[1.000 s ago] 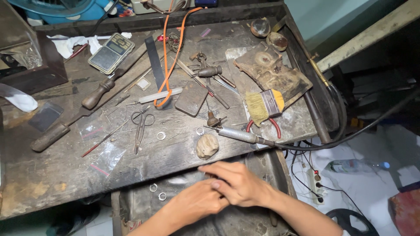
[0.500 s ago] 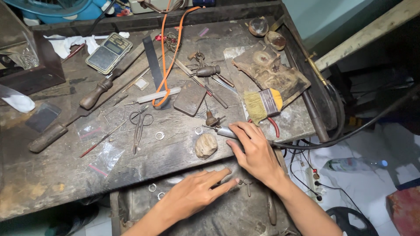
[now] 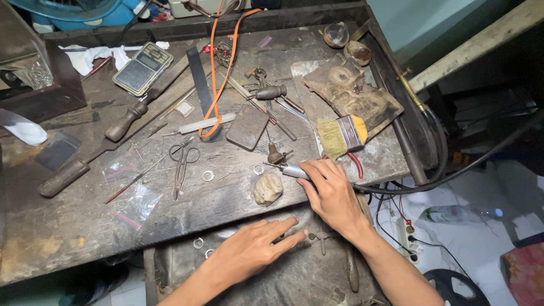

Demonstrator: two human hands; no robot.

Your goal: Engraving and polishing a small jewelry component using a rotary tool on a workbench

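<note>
The right hand (image 3: 331, 195) has its fingers curled over a rotary handpiece (image 3: 294, 170) at the front edge of the workbench (image 3: 68, 226). The handpiece is slim and silvery; its tip pokes out at nine o'clock from the fingers, with a pale lump (image 3: 267, 188) just beside it at seven o'clock. The left hand (image 3: 249, 252) lies flat and spread on the lower tray (image 3: 294, 277), holding nothing.

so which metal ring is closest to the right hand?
The ring by the handpiece tip, just left of the right hand. The other bench ring lies further left by the scissors; two more sit below in the tray.
</note>
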